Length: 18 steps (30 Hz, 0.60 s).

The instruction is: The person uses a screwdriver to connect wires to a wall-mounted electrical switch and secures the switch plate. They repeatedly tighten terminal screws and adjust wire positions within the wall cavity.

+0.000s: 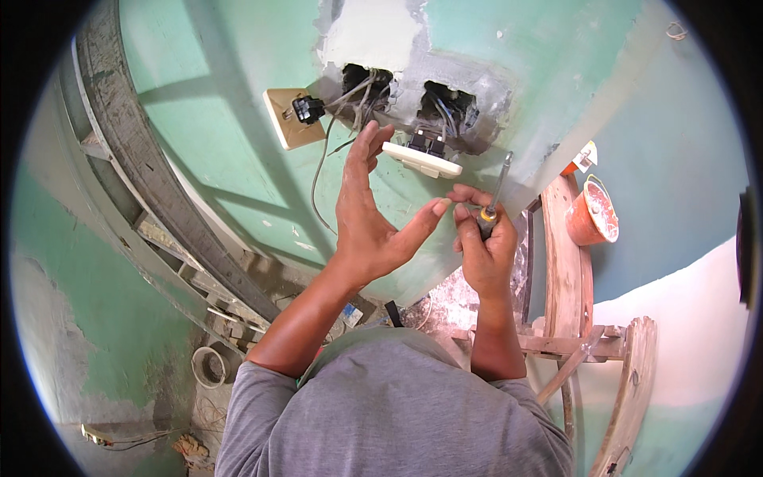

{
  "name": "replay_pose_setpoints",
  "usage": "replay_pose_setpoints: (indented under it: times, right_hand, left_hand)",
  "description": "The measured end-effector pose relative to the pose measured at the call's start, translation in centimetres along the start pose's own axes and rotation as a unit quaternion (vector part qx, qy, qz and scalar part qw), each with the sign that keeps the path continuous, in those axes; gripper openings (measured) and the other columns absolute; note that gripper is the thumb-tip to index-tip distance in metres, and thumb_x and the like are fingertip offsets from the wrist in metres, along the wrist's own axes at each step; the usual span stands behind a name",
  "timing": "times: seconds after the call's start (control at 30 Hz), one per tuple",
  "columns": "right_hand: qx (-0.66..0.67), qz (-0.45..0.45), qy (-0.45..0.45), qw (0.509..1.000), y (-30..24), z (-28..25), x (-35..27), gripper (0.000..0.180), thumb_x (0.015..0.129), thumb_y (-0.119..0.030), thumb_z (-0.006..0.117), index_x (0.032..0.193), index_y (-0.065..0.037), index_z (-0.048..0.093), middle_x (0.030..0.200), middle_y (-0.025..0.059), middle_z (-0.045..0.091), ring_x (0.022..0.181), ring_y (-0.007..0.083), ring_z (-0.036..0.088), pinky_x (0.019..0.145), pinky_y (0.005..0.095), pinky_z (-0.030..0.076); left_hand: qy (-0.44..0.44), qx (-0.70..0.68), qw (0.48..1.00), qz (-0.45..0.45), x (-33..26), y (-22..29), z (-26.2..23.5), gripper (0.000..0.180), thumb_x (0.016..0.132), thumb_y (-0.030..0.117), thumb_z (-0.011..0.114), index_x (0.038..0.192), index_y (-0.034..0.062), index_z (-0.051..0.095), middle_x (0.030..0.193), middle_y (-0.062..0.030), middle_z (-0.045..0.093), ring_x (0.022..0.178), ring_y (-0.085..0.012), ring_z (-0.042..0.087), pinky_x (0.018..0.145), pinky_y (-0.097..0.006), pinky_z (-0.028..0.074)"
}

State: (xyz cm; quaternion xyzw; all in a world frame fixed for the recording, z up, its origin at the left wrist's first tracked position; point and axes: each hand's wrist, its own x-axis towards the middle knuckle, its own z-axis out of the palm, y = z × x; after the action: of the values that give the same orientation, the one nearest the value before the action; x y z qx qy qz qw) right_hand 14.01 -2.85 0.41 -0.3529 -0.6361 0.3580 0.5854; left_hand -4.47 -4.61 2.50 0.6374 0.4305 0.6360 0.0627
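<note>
My left hand (373, 211) is raised in front of the wall, thumb and fingers spread wide, with nothing in it. Its fingertips are close to the left end of a cream switch plate (421, 160), which hangs by wires below the right wall hole (450, 109). In my right hand (486, 242) is a screwdriver (491, 208) with a dark and yellow handle, its shaft pointing up. A second cream plate (291, 119) with a black module (308, 110) hangs to the left, on wires from the left wall hole (367, 83).
A long metal ladder-like frame (127, 127) runs along the left. On the right, an orange bucket (592, 213) sits by a wooden ladder (563, 270). A round bucket (210, 366) stands on the littered floor at lower left. One loose grey wire (316, 187) droops down the green wall.
</note>
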Motion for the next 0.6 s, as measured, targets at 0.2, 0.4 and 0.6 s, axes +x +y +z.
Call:
replay_pose_setpoints:
  times: [0.2,0.4,0.6]
  right_hand:
    - [0.013,-0.037,-0.005,0.999,0.4,0.2,-0.1,0.024,0.098,0.0,0.067,0.123,-0.001,0.067,0.083,-0.0002,0.063,0.066,0.0032,0.052,0.058,0.0225,0.042]
    - [0.017,-0.009,-0.006,1.0,0.2,0.0,0.6,0.024,0.099,-0.001,0.065,0.123,0.0,0.067,0.075,-0.0013,0.06,0.064,0.0042,0.051,0.059,0.0229,0.041]
    - [0.001,0.017,-0.039,0.999,0.2,-0.6,1.0,0.024,0.101,-0.008,0.067,0.124,0.001,0.066,0.076,-0.0025,0.06,0.063,0.0023,0.049,0.057,0.0223,0.039]
  left_hand:
    - [0.029,0.013,0.999,-0.014,1.0,0.7,3.1,0.111,0.073,0.027,0.096,0.151,-0.004,0.024,0.138,-0.0223,0.049,0.126,-0.0323,0.055,0.108,-0.045,0.045]
    - [0.076,-0.001,0.992,-0.097,2.0,1.3,5.1,0.094,0.075,0.032,0.095,0.136,-0.0038,0.032,0.121,-0.0229,0.052,0.112,-0.0329,0.058,0.094,-0.044,0.049]
    - [0.078,0.015,0.993,-0.083,2.0,0.7,5.1,0.081,0.079,0.019,0.087,0.133,-0.0023,0.031,0.109,-0.0215,0.06,0.095,-0.0303,0.066,0.082,-0.043,0.053]
